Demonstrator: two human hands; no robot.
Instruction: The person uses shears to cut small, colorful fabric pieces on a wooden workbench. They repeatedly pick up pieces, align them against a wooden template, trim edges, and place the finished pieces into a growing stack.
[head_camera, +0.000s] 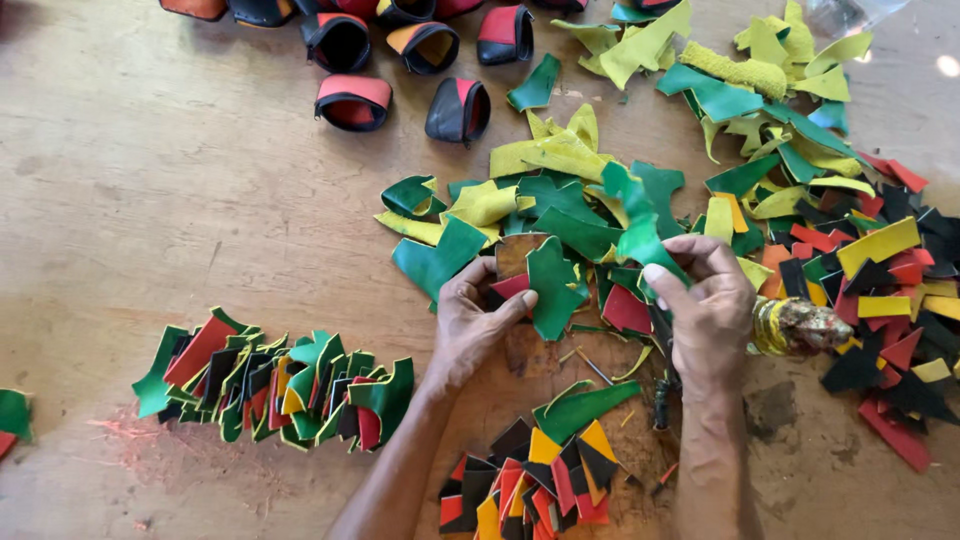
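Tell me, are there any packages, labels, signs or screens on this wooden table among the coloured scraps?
Clear plastic bag or wrap: top right edge of the table, crumpled, see-through, mostly cut off by the frame.
No labels, signs or screens show; only cut leather-like pieces near the left hand and right hand.

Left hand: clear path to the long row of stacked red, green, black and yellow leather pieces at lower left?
Probably yes. The left hand pinches a green leather piece, but bare wooden tabletop lies between it and the long row of stacked leather pieces; nothing blocks the way.
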